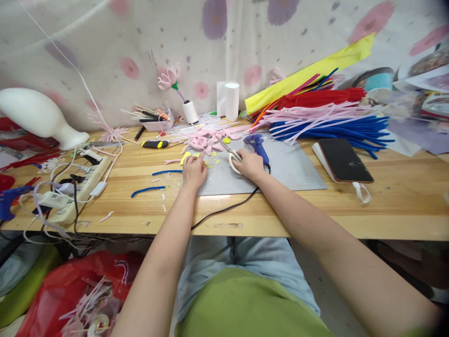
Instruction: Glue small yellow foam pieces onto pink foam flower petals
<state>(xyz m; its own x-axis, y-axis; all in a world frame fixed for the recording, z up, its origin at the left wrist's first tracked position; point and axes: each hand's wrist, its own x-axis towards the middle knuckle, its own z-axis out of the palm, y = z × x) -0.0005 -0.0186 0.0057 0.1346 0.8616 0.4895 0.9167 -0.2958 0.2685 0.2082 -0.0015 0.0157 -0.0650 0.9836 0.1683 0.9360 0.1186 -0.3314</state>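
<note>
Across the wooden worktop (315, 210) both bare forearms stretch forward from the lower edge of the view, converging on a grey cutting mat (291, 168) near the middle. Behind the mat lies a big sheaf of pipe cleaners (326, 117) in blue, pink and red, with a dark phone (345, 160) just to its right front. At the far left a white power strip (79, 187) sits amid tangled cords. A blue glue gun (257, 142) rests on the mat just beyond the right hand (249, 164), which lies knuckles up, its fingers curled around the white handles of a pair of scissors (231, 157); the blades point away toward a heap of pink petal pieces (206, 140). The left hand (194, 171) lies palm down at the mat's left edge, fingers loosely together, the index finger extended and touching a small yellow scrap (185, 157). It grips nothing. Two blue pipe-cleaner offcuts (149, 189) lie on the bare wood just left of that hand.
</note>
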